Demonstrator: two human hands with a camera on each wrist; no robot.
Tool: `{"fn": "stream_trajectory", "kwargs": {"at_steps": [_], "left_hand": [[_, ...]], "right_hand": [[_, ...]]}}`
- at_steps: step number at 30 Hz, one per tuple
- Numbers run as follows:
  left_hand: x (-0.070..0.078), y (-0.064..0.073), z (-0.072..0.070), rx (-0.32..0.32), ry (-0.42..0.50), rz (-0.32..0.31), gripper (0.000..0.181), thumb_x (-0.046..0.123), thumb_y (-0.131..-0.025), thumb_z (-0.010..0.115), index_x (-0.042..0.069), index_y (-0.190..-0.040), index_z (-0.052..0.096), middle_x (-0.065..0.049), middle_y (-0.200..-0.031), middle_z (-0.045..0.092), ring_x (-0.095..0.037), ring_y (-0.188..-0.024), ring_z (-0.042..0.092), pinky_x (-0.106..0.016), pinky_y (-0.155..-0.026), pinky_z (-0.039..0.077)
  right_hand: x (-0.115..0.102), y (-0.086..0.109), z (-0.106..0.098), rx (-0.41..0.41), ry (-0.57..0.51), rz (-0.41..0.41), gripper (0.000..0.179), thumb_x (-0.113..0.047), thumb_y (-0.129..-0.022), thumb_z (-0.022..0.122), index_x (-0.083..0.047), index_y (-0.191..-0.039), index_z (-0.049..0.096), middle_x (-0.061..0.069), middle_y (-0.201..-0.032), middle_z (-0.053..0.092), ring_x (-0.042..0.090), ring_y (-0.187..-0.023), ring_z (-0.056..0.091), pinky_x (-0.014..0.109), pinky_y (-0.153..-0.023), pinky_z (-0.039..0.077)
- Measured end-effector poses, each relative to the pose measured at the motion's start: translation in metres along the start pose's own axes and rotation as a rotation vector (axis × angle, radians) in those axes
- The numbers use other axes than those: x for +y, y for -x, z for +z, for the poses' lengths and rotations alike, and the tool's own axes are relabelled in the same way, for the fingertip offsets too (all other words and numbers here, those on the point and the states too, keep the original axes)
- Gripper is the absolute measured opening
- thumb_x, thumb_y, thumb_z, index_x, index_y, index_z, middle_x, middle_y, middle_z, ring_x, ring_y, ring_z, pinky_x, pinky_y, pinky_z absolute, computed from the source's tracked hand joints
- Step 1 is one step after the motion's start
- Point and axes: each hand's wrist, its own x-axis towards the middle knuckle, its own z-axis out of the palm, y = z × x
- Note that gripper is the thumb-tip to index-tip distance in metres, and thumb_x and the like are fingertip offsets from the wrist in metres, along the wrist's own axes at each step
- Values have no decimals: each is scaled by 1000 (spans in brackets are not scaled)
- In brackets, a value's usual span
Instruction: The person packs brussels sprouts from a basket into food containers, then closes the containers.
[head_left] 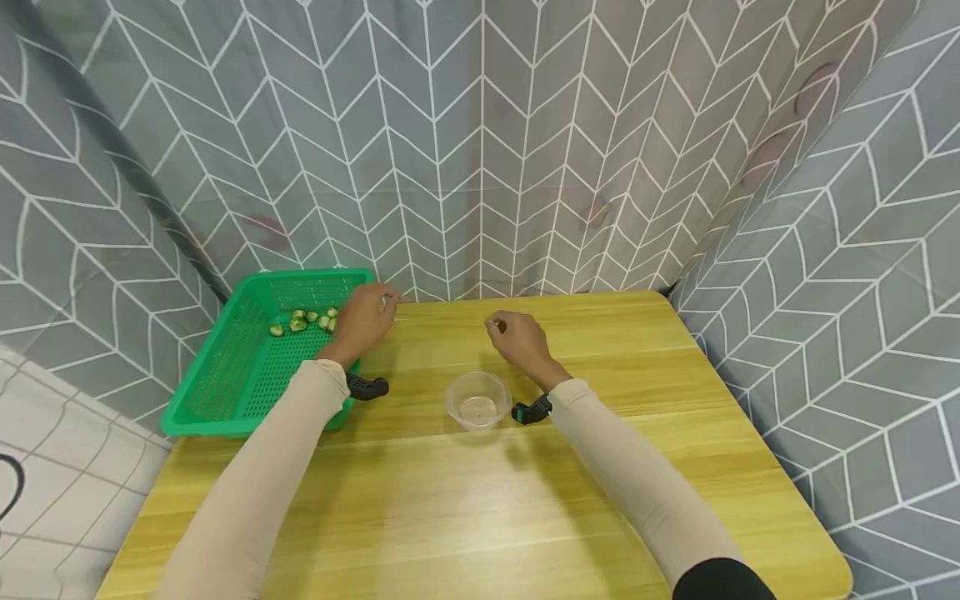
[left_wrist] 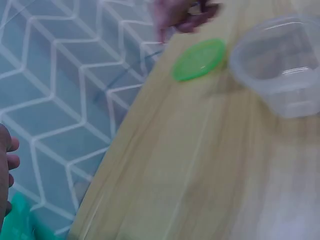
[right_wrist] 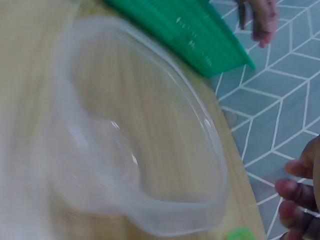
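Note:
My left hand (head_left: 363, 321) hangs over the right rim of a green plastic basket (head_left: 258, 375), its fingers loosely bent with nothing visible in them. Several small yellow-green pieces that look like Brussels sprouts (head_left: 298, 323) lie at the basket's far end, partly hidden by that hand. Above the table, beyond a clear plastic tub (head_left: 478, 402), is my right hand (head_left: 522, 342), fingers loosely curled. The right wrist view shows those fingers (right_wrist: 295, 195) holding nothing. A round green lid (left_wrist: 200, 60) lies flat near the tub in the left wrist view; the right hand hides it in the head view.
The wooden table (head_left: 450, 517) ends at a grey curtain (head_left: 465, 150) with white chevron lines, which also runs down the right side. White tiles (head_left: 67, 483) show at the lower left. The basket takes up the table's far left corner.

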Motion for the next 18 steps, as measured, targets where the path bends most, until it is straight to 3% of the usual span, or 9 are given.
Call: {"fn": "stream_trajectory", "kwargs": {"at_steps": [4,7,10,14,18], "left_hand": [[-21,8,-20,9,67,-66,35,30,-108,49,6,-128,66,-18,-130,63,-37,-107,63,-54,-78,55],[-37,15,-33,30,78,-92,34,26,-108,50,4,-129,65,-19,-124,65,-36,-97,65,-53,-73,53],[-53,25,-41,13,78,-125,33,23,-108,50,3,-130,63,-20,-123,64,-38,-96,63,-54,-75,51],[-71,38,-46,-73,54,-167,36,23,-108,47,1,-134,59,-24,-128,60,-42,-109,59,-58,-85,50],[-85,47,-43,-186,58,-212,40,25,-108,48,0,-139,55,-25,-136,55,-44,-115,57,-59,-90,50]], "right_hand": [[3,22,2,-35,-147,72,27,-29,-106,55,-15,-114,76,1,-90,74,16,-62,63,31,-54,49],[8,39,5,-48,-245,116,29,-30,-107,51,-17,-116,75,5,-91,73,21,-72,65,32,-58,48],[14,60,9,-52,-325,181,35,-34,-109,46,-14,-111,75,6,-96,71,23,-68,60,32,-54,43],[21,87,16,-51,-428,270,41,-39,-109,44,-12,-117,74,6,-87,66,20,-56,44,29,-46,35],[23,104,24,-49,-564,327,36,-38,-108,47,-18,-123,72,11,-77,62,14,-48,37,25,-40,32]]}}
